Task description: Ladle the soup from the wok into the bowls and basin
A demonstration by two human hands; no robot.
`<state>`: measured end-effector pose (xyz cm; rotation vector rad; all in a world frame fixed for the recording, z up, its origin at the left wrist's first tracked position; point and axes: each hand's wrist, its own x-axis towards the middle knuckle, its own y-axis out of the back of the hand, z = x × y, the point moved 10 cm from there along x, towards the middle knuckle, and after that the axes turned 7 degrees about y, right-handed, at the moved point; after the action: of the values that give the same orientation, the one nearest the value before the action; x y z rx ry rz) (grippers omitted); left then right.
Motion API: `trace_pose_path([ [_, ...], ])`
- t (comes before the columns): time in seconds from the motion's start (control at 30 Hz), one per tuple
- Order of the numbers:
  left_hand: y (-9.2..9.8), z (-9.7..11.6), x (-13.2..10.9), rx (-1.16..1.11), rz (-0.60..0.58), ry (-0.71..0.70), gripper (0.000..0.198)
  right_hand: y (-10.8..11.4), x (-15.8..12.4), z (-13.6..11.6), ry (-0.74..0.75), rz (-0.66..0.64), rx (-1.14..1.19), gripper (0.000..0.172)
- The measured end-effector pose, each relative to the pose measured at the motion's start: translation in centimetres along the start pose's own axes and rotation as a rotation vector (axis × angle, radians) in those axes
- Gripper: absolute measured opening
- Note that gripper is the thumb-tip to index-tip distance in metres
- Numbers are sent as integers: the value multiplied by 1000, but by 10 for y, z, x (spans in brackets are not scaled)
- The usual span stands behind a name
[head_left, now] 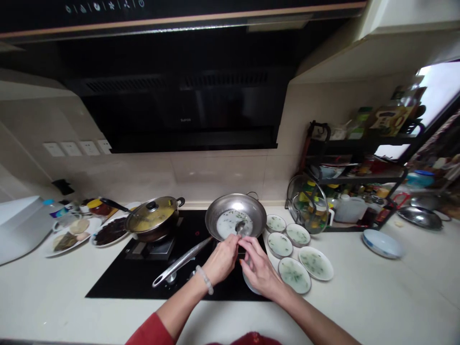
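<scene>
A metal spoon (240,227) dips into the pale, green-flecked soup (227,223) in a steel wok (257,213) on the cooktop. My left hand (223,261), with a bracelet at the wrist, is closed around the spoon's handle end, which the fingers mostly hide. Right beside it, my right hand (261,268) has its fingers curled, fingertips meeting the left hand; what they pinch is hidden. Partly under my right hand shows the rim of a pale dish (250,283). Several bowls of similar soup (294,275) stand right of the wok.
A lidded pan (153,215) of yellowish food sits on the left burner. Plates of dark food (109,231) and other ingredients (72,235) lie further left. The wok handle (181,262) points toward the front left. On the right are a glass lid (307,203), condiment rack (359,179) and blue-white dish (383,243).
</scene>
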<state>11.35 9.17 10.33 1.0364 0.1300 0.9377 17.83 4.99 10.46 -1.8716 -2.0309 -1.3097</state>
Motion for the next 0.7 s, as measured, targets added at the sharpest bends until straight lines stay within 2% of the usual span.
trace_pose_path([
  [0.13,-14,-31,9,11,-49,56,29,-18,10,17,19,-43,-48,55],
  [0.23,-21,-46,13,5,-79,88,30,-27,16,27,39,-50,-90,52],
  [0.3,-25,-50,15,-12,-105,86,41,-32,19,33,49,-62,-115,48],
  [0.43,-32,-56,13,-73,-159,68,76,-39,23,39,62,-104,-140,33],
  [0.53,-38,-55,9,-117,-219,49,88,-47,23,40,98,-173,-150,24],
  [0.63,-33,-53,6,-153,-273,26,83,-49,22,36,163,-197,-199,18],
  [0.7,-19,-60,4,-163,-286,40,72,-44,20,33,203,-175,-249,17],
])
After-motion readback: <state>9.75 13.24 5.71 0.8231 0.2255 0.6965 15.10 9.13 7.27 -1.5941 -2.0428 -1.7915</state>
